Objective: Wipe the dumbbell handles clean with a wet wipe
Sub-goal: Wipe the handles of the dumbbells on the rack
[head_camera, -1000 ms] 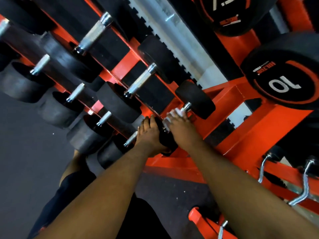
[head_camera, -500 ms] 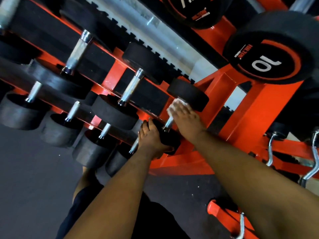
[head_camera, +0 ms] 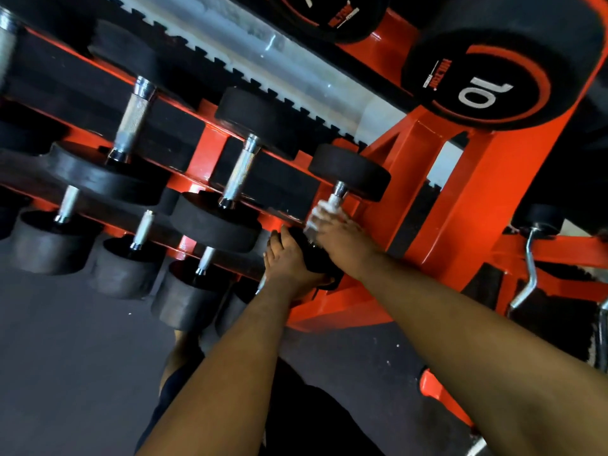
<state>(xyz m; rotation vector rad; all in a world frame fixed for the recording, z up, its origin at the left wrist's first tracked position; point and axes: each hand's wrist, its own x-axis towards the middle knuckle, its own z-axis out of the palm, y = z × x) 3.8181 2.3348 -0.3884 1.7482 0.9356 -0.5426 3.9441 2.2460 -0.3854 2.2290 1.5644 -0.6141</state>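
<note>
The dumbbell being cleaned (head_camera: 350, 171) lies at the right end of the rack's upper row, just beside the orange upright post (head_camera: 460, 192), with its far weight head toward the back rail and its near head toward the front rail. Its handle (head_camera: 339, 192) runs along that front-to-back line, sloping down toward the person. The right hand (head_camera: 342, 238) is the nearer one to the handle: its fingers are curled around the lower part of the bar with the wet wipe (head_camera: 320, 213) bunched between palm and metal, leaving only the short upper stretch next to the far head bare. The left hand (head_camera: 289, 261) rests with fingers fairly straight against the near weight head (head_camera: 316, 258), apparently steadying it; whether the thumb hooks under the head cannot be told. Judged from this layout, any wiping stroke must follow the bar's long axis, up toward the far head or back down toward the near one, or twist around it. The neighbouring handles (head_camera: 240, 172) on the row lie parallel, further along toward the left end of the rack (head_camera: 210, 153), so the right hand would have to move sideways across the front rail to reach them.
</note>
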